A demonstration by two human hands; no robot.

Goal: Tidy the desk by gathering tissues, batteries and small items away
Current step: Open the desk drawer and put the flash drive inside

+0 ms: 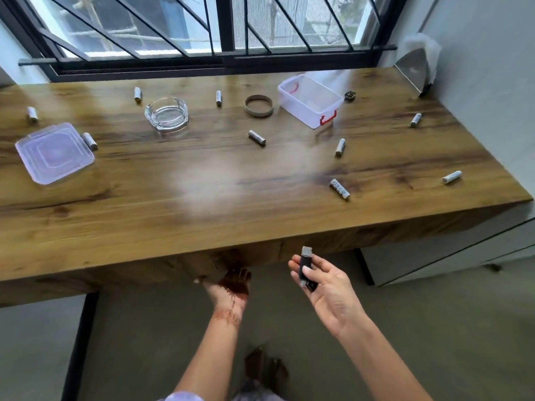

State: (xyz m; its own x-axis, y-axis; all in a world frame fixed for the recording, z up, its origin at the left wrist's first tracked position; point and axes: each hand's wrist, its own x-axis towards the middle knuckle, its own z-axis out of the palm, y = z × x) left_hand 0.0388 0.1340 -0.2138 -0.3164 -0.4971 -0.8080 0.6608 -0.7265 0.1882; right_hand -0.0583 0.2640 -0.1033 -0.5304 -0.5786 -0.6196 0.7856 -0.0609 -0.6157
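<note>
Black stick [305,263] is pinched in the right hand [330,293], thumb pressing it to the fingers, just off the counter's [202,215] near edge. The left hand [231,290] reaches under that edge; its fingers are hidden and its grip cannot be told. Batteries [256,137] lie scattered over the counter. The open box [309,102] stands towards the far right corner, its lid [55,153] at the left edge. Step judged: stowing small items. Next move calls for carrying the stick across to the box.

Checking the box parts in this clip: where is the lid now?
In the head view the lid lies flat at the desk's left end, well apart from the open box, with a battery right beside its right corner.
</note>
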